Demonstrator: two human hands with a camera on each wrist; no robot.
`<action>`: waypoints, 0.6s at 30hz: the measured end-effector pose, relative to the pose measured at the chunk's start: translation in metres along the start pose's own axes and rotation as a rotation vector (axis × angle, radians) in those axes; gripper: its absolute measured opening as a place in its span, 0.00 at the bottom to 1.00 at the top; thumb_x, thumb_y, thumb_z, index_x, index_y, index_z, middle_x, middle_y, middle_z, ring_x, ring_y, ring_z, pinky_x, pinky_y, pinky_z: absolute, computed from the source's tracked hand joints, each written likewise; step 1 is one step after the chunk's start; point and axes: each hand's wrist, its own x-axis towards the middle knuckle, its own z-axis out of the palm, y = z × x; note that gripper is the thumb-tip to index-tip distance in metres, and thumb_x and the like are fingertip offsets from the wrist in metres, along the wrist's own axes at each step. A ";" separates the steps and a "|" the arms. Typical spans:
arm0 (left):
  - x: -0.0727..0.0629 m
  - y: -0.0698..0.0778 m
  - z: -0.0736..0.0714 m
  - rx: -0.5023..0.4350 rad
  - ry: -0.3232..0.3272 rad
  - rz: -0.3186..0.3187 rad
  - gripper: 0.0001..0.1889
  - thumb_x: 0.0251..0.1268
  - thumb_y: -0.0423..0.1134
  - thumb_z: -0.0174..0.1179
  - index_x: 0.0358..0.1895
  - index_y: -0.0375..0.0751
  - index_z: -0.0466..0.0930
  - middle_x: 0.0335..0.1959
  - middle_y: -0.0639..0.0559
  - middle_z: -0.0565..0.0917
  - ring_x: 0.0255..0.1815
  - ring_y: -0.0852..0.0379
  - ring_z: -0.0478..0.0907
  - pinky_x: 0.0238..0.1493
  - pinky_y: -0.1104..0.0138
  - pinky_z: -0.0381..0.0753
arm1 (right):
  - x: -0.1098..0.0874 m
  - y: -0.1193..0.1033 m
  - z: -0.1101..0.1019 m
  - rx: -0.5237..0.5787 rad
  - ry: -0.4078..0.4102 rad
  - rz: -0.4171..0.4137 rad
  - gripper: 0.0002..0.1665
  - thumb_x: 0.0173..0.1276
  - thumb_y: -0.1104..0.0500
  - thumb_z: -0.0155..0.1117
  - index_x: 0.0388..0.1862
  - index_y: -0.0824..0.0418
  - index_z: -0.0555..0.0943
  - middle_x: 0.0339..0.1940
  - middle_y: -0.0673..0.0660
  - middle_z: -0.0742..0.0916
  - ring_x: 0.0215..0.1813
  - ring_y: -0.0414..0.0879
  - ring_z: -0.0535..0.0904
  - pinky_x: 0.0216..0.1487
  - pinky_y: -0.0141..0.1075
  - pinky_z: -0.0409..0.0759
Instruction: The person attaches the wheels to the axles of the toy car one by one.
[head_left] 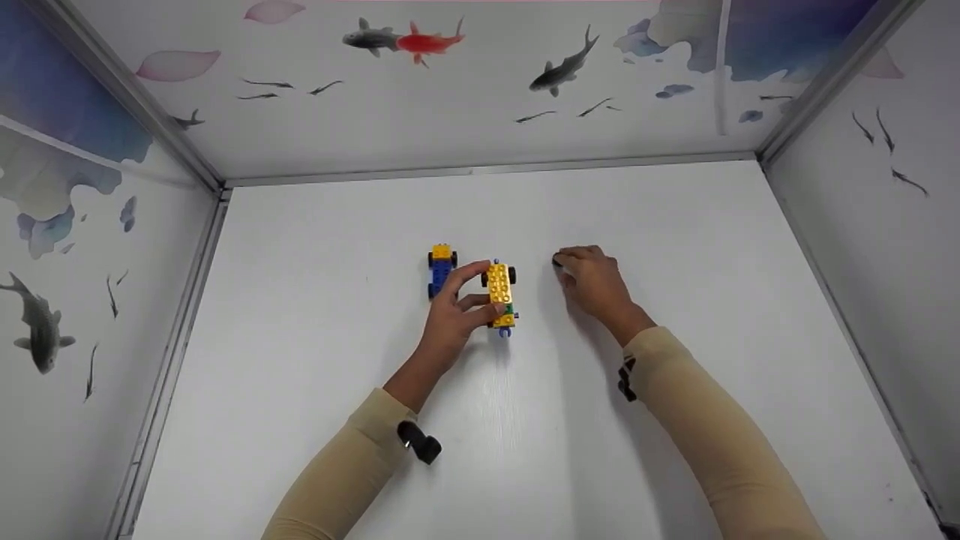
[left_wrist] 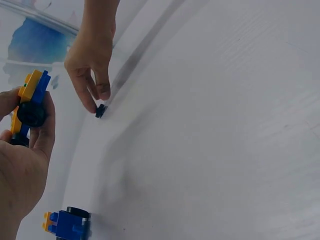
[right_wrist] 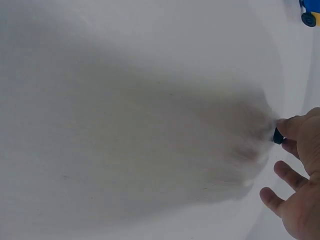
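Note:
My left hand grips a yellow building-block toy car between thumb and fingers, raised over the table. Black wheels show on the car, and a bare blue axle peg sticks out at its lower right. In the left wrist view, the car has blue blocks under the yellow ones. To the right, my right hand pinches a small black wheel close over the tabletop. The right wrist view shows this wheel between thumb and index finger, the other fingers spread apart.
A second toy car, blue with a yellow block and black wheels, stands on the white table just beyond my left hand. White panels printed with fish enclose the table at the back and both sides.

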 end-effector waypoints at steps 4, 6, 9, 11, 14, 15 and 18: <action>0.000 0.001 0.000 0.001 0.001 -0.004 0.37 0.69 0.32 0.77 0.79 0.60 0.75 0.85 0.56 0.66 0.66 0.46 0.85 0.61 0.59 0.93 | 0.000 -0.001 0.000 0.006 0.007 0.023 0.17 0.78 0.65 0.71 0.64 0.64 0.89 0.67 0.62 0.88 0.70 0.67 0.81 0.65 0.73 0.81; 0.000 0.000 0.000 0.003 0.005 -0.009 0.37 0.69 0.33 0.77 0.79 0.60 0.76 0.85 0.56 0.66 0.66 0.46 0.85 0.61 0.59 0.92 | 0.000 -0.002 0.000 0.018 0.019 0.022 0.13 0.78 0.65 0.72 0.58 0.64 0.90 0.62 0.62 0.89 0.66 0.66 0.82 0.62 0.71 0.82; 0.000 0.000 0.000 0.002 0.007 -0.014 0.37 0.69 0.32 0.77 0.78 0.61 0.76 0.85 0.56 0.66 0.66 0.46 0.85 0.62 0.59 0.92 | -0.001 -0.003 0.001 0.039 0.041 0.016 0.09 0.76 0.66 0.73 0.52 0.64 0.91 0.56 0.61 0.90 0.61 0.64 0.82 0.59 0.69 0.83; 0.000 -0.001 0.000 0.002 0.005 -0.016 0.37 0.69 0.32 0.77 0.78 0.61 0.76 0.85 0.57 0.65 0.66 0.46 0.85 0.62 0.59 0.92 | -0.001 -0.003 0.001 0.053 0.052 0.017 0.07 0.76 0.66 0.73 0.51 0.64 0.91 0.54 0.61 0.89 0.59 0.64 0.82 0.58 0.67 0.83; 0.001 -0.001 0.000 0.000 0.000 -0.014 0.37 0.70 0.32 0.76 0.79 0.60 0.75 0.86 0.57 0.65 0.66 0.46 0.85 0.62 0.59 0.92 | -0.002 -0.001 0.004 0.070 0.070 0.023 0.08 0.76 0.67 0.72 0.51 0.64 0.89 0.53 0.62 0.89 0.57 0.63 0.83 0.57 0.67 0.83; 0.001 -0.001 0.000 0.002 -0.002 -0.012 0.37 0.70 0.32 0.76 0.79 0.59 0.75 0.86 0.56 0.65 0.66 0.46 0.85 0.62 0.59 0.92 | -0.002 -0.001 0.004 0.079 0.074 0.027 0.09 0.76 0.67 0.72 0.52 0.63 0.88 0.54 0.62 0.90 0.58 0.64 0.83 0.57 0.66 0.83; 0.001 -0.001 -0.001 0.002 -0.001 -0.011 0.37 0.70 0.31 0.76 0.79 0.58 0.75 0.86 0.56 0.65 0.66 0.46 0.85 0.61 0.60 0.93 | -0.002 0.002 0.005 0.109 0.077 0.038 0.13 0.76 0.66 0.72 0.57 0.63 0.85 0.57 0.63 0.89 0.60 0.65 0.82 0.59 0.66 0.82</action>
